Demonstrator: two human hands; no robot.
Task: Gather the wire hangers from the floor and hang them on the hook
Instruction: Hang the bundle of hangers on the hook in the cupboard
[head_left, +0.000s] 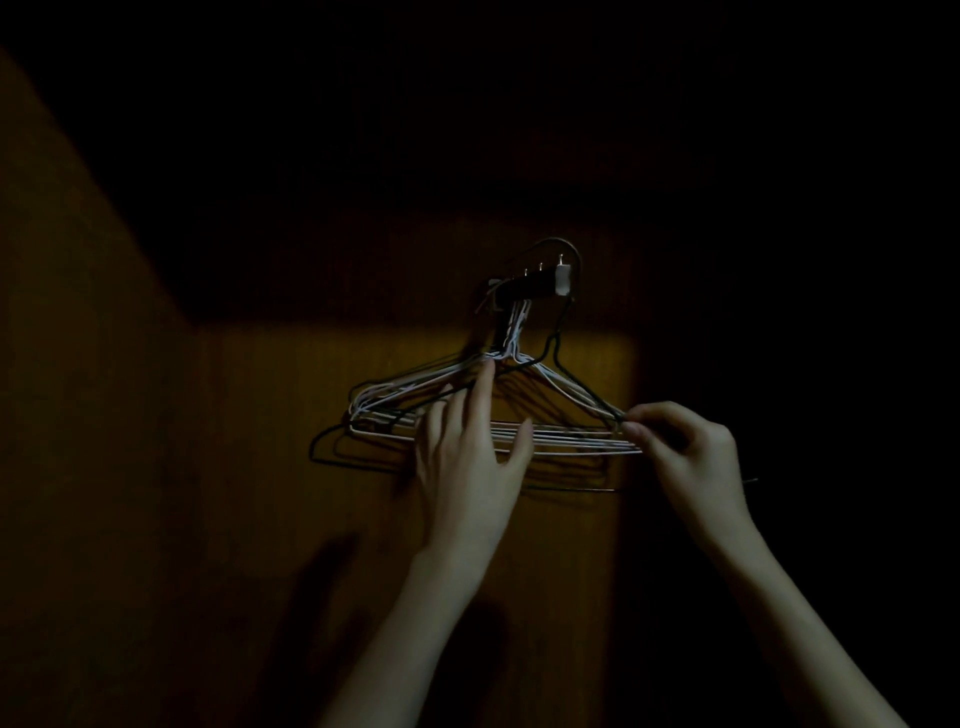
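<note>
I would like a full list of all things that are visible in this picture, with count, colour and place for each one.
wire hangers: a bunch, exact count cannot be told, most white and at least two dark, hanging together from the hook rack in the middle of the view
hook rack: one, dark bar with small metal pegs and a white piece at its right end, fixed on the wooden panel above the hangers
wooden panel: one, brown, behind the hangers, mostly in shadow
left hand: one, fingers straight, resting against the white hangers
right hand: one, pinching the right corner of the hangers
</note>
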